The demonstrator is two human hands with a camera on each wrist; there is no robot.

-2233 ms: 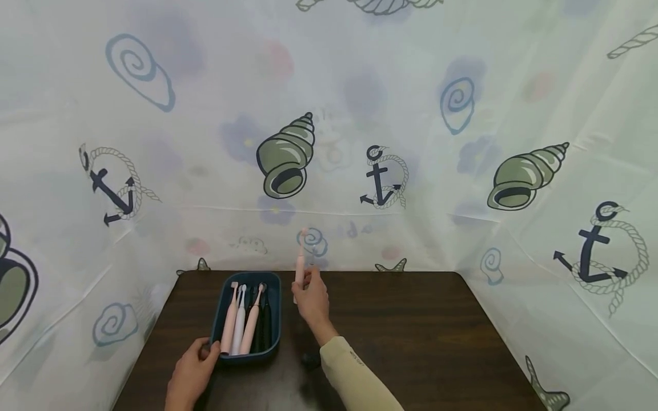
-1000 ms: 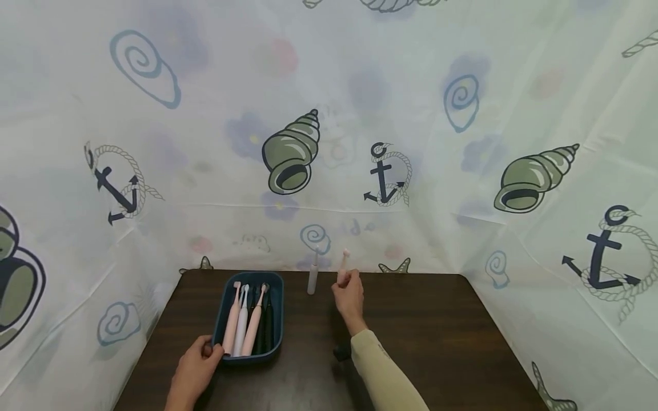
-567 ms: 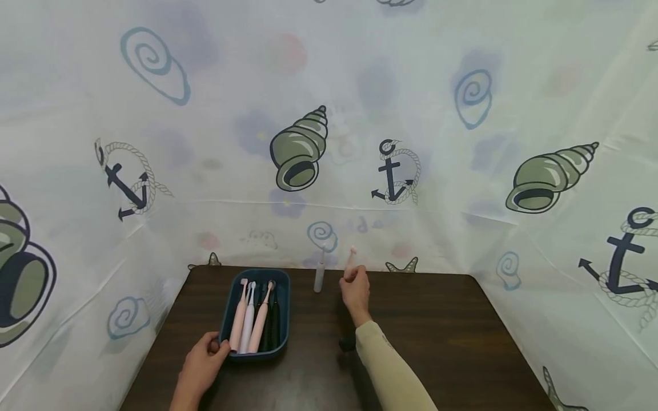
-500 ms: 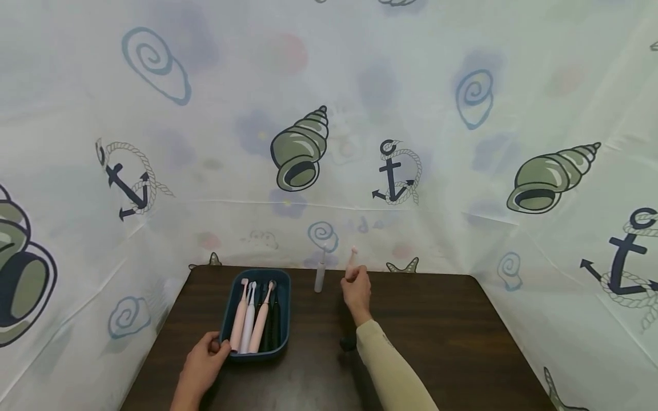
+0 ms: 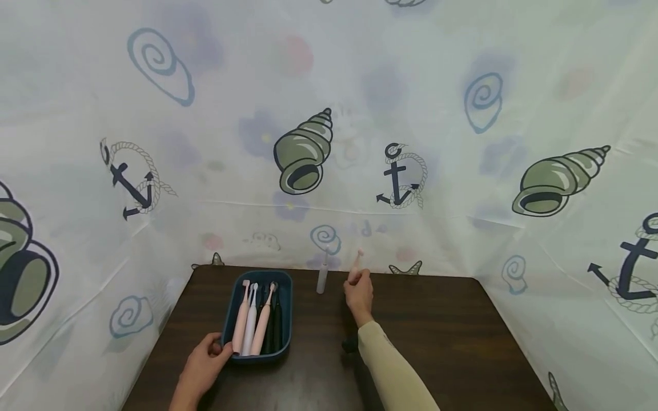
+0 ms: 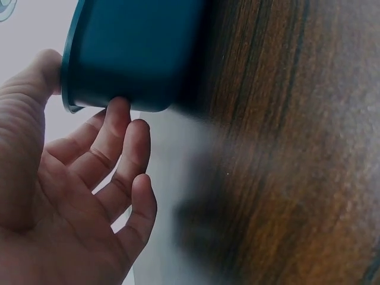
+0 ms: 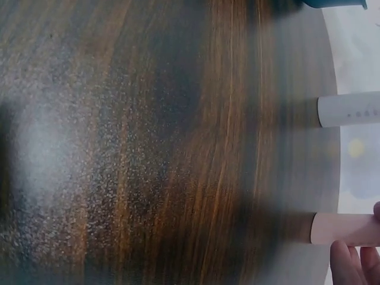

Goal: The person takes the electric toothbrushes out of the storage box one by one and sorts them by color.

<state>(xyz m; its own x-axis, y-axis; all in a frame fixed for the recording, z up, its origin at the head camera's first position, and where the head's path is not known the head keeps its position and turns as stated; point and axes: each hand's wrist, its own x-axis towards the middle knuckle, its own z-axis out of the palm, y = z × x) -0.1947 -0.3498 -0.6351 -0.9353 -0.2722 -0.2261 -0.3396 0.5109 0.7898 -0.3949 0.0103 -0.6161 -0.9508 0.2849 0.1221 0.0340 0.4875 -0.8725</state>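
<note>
My right hand (image 5: 360, 294) pinches a pink electric toothbrush (image 5: 354, 271) near the table's far edge. The brush is upright with its head up; in the right wrist view its base (image 7: 332, 228) appears to be on the tabletop. To its left a white electric toothbrush (image 5: 322, 279) stands upright by itself. My left hand (image 5: 203, 365) holds the near left corner of a dark blue bin (image 5: 289, 319), with the thumb at the rim and fingertips (image 6: 120, 110) against the outer wall. Inside the bin lie several electric toothbrushes: pink ones (image 5: 262, 328), a white one (image 5: 249, 331) and dark ones (image 5: 277, 325).
A dark wood-grain table (image 5: 437, 342) carries everything. Its far edge lies close to a pale curtain (image 5: 349, 68) printed with shells and anchors. A small black object (image 5: 349, 345) shows beneath the right forearm.
My right hand has carried the pink toothbrush rightward, past the standing white one, then lowered it slightly. It has stayed nearly still for the last half second. My left hand stays on the bin.
</note>
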